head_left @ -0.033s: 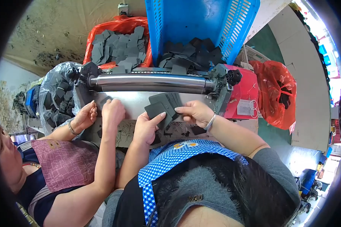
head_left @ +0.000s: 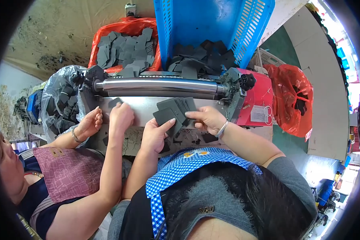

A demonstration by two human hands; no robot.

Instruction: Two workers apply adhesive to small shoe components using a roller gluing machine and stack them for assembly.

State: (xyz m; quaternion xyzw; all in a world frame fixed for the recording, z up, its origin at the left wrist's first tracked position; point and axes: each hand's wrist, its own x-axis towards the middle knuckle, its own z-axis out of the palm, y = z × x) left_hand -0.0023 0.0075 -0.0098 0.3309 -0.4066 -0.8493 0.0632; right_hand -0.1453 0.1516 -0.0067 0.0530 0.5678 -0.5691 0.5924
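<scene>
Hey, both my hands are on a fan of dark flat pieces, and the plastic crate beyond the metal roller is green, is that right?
Not quite: the head view shows the crate beyond the metal roller is blue. Your left hand and right hand are on the fanned dark pieces.

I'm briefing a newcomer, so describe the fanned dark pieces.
Find the shiny metal roller. Below it, the wearer's left hand and right hand hold the fanned pieces. Unlike the heaps beyond the roller, they overlap in one hand-held fan.

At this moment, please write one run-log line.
left hand: holds fanned dark cards | right hand: touches their right side | beyond: metal roller, blue basket
</scene>
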